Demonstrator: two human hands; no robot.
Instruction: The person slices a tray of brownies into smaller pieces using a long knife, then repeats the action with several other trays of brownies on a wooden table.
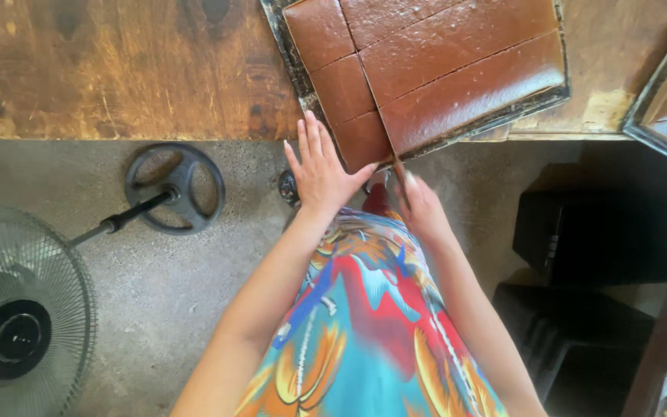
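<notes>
Our left hand (pixel 319 171) lies flat, fingers spread, on the tray (pixel 295 69) edge; our right hand (pixel 420 205) grips a knife (pixel 386 139) in the brown cake (pixel 457 69).

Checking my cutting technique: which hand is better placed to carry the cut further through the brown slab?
Right hand: it probably grips the knife already in the slab's cut line. Left hand lies flat at the tray's edge.

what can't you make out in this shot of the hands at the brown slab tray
- Head view: the thin knife blade in the right hand; its handle is hidden by the fingers.
- Dark metal tray of cut brown slab: far side cut off by the top edge.
- Second tray: mostly cut off at the right edge.
</notes>
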